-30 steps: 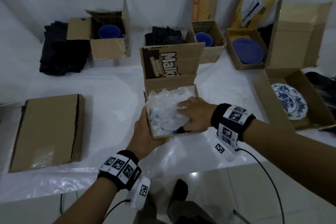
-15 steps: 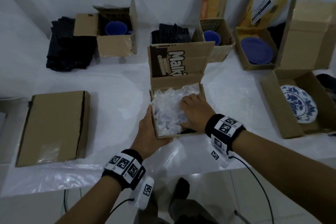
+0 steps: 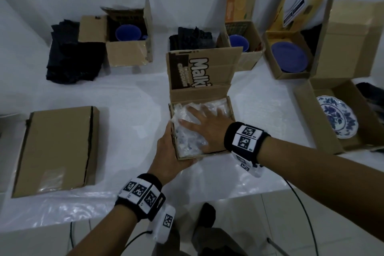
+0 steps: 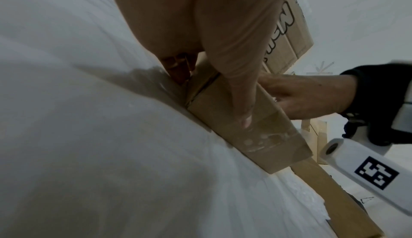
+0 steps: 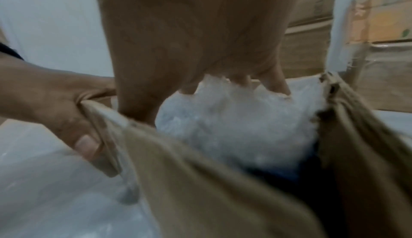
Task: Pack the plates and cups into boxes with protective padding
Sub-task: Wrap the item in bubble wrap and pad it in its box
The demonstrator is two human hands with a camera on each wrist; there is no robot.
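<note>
A small cardboard box [image 3: 199, 154] with a raised "Malki" lid stands at the middle of the white table. Crumpled bubble wrap [image 3: 188, 138] fills it, and something dark blue [image 5: 289, 176] shows underneath in the right wrist view. My right hand [image 3: 205, 124] lies flat on the wrap, fingers spread and pressing down. My left hand [image 3: 168, 151] grips the box's near left corner, with the thumb [image 4: 243, 118] on the front wall and the fingers along the left side. What sits under the wrap is otherwise hidden.
A closed flat box [image 3: 56, 149] lies at the left. Along the back are black cloth [image 3: 68, 58], two open boxes with blue cups [image 3: 128, 33] [image 3: 239, 42] and one with a blue plate [image 3: 288, 58]. A blue-and-white plate [image 3: 336, 118] sits in a box at the right.
My right hand has uncurled and spread flat, sliding farther across the bubble wrap toward the box's back left. My left hand keeps its hold on the corner.
</note>
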